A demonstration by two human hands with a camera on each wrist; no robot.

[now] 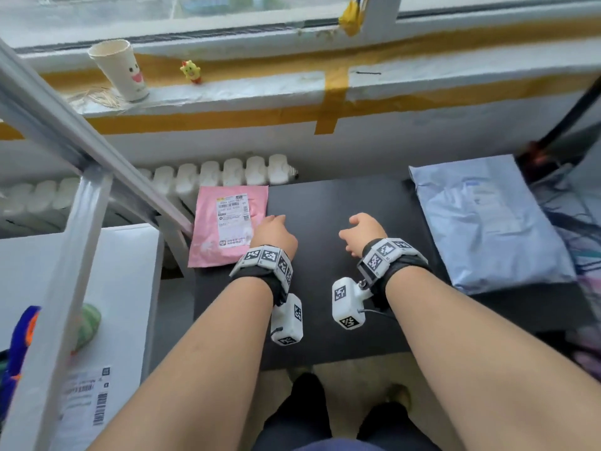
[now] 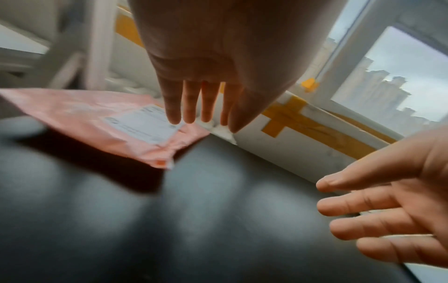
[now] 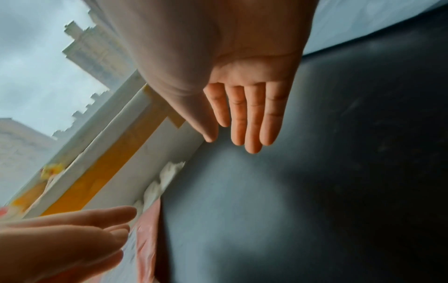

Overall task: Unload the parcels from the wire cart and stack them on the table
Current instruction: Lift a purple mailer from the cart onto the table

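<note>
Far side: windowsill point(image 1: 247, 89) taped in yellow, a paper cup point(image 1: 118, 68) and a small yellow chick toy point(image 1: 191, 71) on it, a white radiator point(image 1: 227, 172) below. A grey metal frame point(image 1: 81, 151) cuts diagonally across the left. Near left, a white surface point(image 1: 107, 288) carries a labelled white parcel point(image 1: 85, 398), a green striped item point(image 1: 87, 323) and something blue and orange point(image 1: 19, 349). Nothing stands between my hands and the parcels.

Black table point(image 1: 325, 203) in front of me. Pink parcel point(image 1: 226, 224) lies flat at its far left corner, label up, left edge hanging past the table. Pale blue parcel point(image 1: 487, 222) lies flat at the table's right end, well apart from the pink one.

My left hand point(image 1: 274, 236) sits over the pink parcel's right edge, fingers point(image 2: 189, 103) straight and loose, gripping nothing; can't tell if it touches. My right hand point(image 1: 359, 231) hovers mid-table between both parcels, fingers point(image 3: 252, 118) extended, relaxed, empty. Blue parcel is to its right, not touching.
</note>
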